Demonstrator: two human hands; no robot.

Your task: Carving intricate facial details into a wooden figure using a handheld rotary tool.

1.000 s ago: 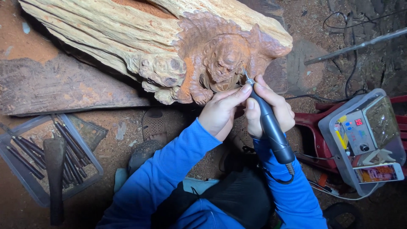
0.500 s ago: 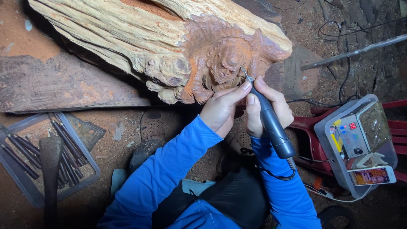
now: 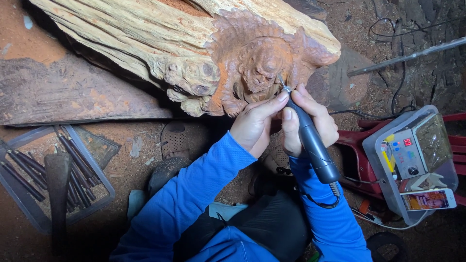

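Observation:
A big pale log (image 3: 145, 39) lies across the top, its end carved into a reddish figure (image 3: 262, 68). My right hand (image 3: 315, 121) grips a dark grey rotary carving tool (image 3: 310, 140), whose thin bit touches the figure's right side. My left hand (image 3: 255, 123) rests beside it, thumb and forefinger steadying the tool's nose. Both arms wear blue sleeves.
A clear tray (image 3: 29, 213) of several dark chisels sits lower left, with a hammer-like tool (image 3: 58, 194) across it. At right, a clear box (image 3: 378, 179) holds a control unit and a phone. A flat plank (image 3: 73, 92) lies under the log. A metal rod (image 3: 407, 56) and cables lie upper right.
The view has drifted slightly; the bit's tip has shifted a little on the carved figure. Both hands keep the same hold on the tool.

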